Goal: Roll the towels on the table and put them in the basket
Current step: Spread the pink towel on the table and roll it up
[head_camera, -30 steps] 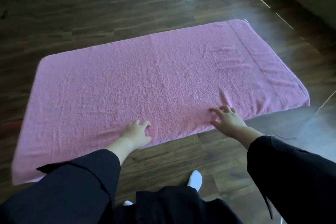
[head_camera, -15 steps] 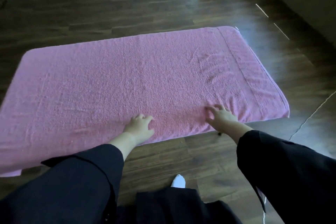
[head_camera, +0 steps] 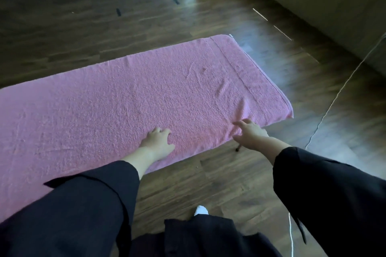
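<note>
1 pink towel (head_camera: 129, 98) lies flat over the desk, long axis running L–R across both hands, most of its length off to the L; left hand (head_camera: 157, 144) palm-down, fingers loosely spread, pressing near edge, gripping nothing; right hand (head_camera: 249, 134) likewise open, fingertips on cloth, closest to the R short end, likely roll start; 2 hands, 0 baskets visible

Both arms reach forward and down, each in a loose black sleeve pushed back from the wrist. The left hand (head_camera: 157, 143) lies palm down with its fingers slightly curled (knuckles uppermost). The right hand (head_camera: 249, 133) is tilted a little, its fingers spread and extended forward, thumb held out apart to the side.
</note>
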A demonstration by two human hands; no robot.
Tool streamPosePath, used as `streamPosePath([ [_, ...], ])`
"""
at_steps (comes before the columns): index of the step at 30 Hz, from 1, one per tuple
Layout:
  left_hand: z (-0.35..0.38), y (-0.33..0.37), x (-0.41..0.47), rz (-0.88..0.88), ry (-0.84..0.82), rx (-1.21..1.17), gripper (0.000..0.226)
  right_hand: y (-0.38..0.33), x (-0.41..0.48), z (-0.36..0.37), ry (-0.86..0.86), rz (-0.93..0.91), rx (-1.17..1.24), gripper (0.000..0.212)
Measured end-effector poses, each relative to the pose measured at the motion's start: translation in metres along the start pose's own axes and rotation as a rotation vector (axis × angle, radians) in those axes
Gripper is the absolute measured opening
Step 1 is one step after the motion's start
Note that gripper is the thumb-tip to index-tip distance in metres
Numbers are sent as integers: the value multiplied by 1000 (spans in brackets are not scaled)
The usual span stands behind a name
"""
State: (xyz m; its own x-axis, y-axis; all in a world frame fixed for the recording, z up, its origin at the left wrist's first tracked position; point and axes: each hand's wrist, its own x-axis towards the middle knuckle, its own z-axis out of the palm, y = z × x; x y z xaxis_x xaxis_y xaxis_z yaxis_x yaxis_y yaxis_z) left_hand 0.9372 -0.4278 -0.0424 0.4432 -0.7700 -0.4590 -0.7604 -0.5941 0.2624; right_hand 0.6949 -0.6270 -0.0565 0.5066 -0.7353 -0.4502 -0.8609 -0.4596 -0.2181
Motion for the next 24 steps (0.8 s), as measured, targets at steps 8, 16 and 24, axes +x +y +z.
streamPosePath([
  [8, -14, 113, 14, 308, 17, 34, 50, 56, -32, -41, 167, 113, 224, 49],
  [16, -11, 250, 56, 483, -4, 79, 50, 150, -34, -84, 279, 211, 336, 41],
  [24, -2, 433, 142, 572, 11, 41, 46, 308, 2, -156, 303, 298, 330, 39],
])
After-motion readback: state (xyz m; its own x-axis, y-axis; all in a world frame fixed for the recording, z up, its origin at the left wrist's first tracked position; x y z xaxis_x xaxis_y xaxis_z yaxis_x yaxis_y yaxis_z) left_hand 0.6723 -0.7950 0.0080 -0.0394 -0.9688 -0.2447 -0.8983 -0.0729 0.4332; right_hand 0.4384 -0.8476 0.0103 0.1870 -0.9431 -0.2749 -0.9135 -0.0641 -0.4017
